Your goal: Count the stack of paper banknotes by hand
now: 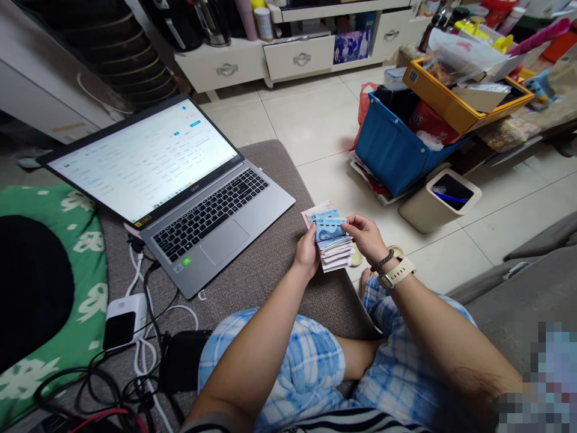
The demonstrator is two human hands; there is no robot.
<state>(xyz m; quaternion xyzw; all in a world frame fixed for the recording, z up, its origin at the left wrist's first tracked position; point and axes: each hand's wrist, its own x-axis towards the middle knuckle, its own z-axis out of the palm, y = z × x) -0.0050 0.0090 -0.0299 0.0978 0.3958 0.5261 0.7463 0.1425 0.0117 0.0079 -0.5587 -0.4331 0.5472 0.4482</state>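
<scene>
Left hand: left hand curled round the left edge of a stack of banknotes, thumb on top, fingers under and hidden.
Right hand: right hand pinching the top note at its right edge, thumb and forefinger pressed together on it; a watch and a bead bracelet on the wrist.
Banknotes: held between both hands, above the front edge of the grey cushioned seat; upper notes blue, fanned out of line, a pink one showing at the far end.
Room left of hands: open laptop just left and beyond, its near corner close to the left hand; bare grey seat between them.
Room right of hands: tiled floor, open; small beige bin beyond the right hand, blue bag and yellow tray farther out.
Below hands: knees in blue checked shorts; a round pale object partly covered by the notes, not identifiable.
Near left: white charger and tangled cables, well apart from the hands.
Hard to read: note values and count not legible; screen text too small; lower right corner pixelated.
</scene>
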